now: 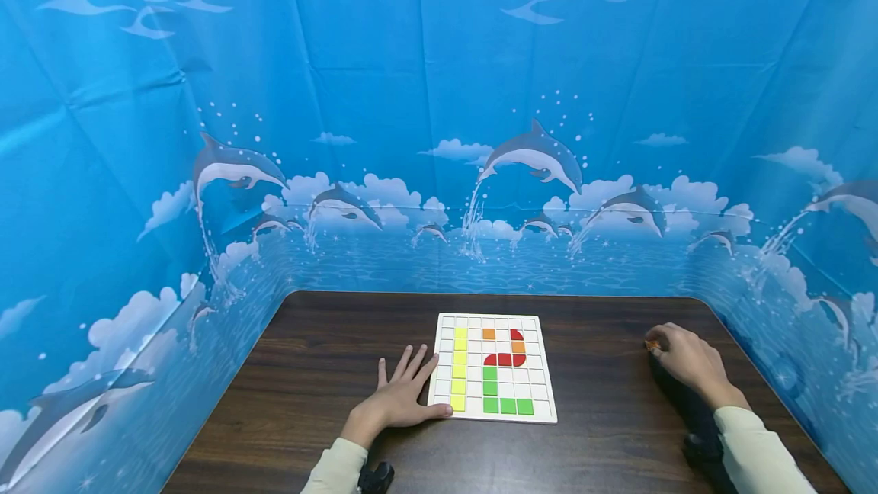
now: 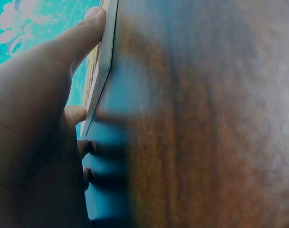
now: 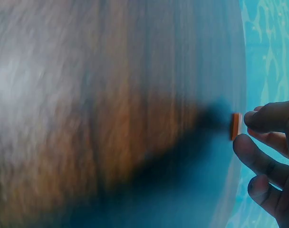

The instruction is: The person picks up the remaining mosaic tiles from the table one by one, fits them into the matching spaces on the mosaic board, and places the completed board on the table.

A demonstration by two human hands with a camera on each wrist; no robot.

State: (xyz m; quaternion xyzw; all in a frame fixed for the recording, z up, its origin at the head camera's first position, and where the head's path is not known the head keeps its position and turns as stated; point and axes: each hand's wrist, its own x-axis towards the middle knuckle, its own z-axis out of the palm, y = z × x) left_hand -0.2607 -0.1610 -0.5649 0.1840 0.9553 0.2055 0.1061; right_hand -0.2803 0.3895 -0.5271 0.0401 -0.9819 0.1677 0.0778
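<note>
A white grid board [image 1: 540,373] lies flat on the table, carrying a column of yellow tiles [image 1: 459,373], an L of green tiles [image 1: 490,387], and red tiles [image 1: 504,360] with orange ones [image 1: 488,334] above. My left hand [image 1: 398,400] is spread at the board's left side, its thumb on the lower left corner. In the left wrist view that thumb rests along the board's edge [image 2: 105,52]. Off to the right, my right hand [image 1: 689,360] pinches a small orange tile [image 3: 235,126] with its fingertips, close over the tabletop.
The dark wooden table [image 1: 329,341] has rounded far corners. Behind it and along both sides hangs a blue curtain [image 1: 370,136] printed with dolphins and clouds. A dark strap piece [image 1: 376,476] shows by the left wrist.
</note>
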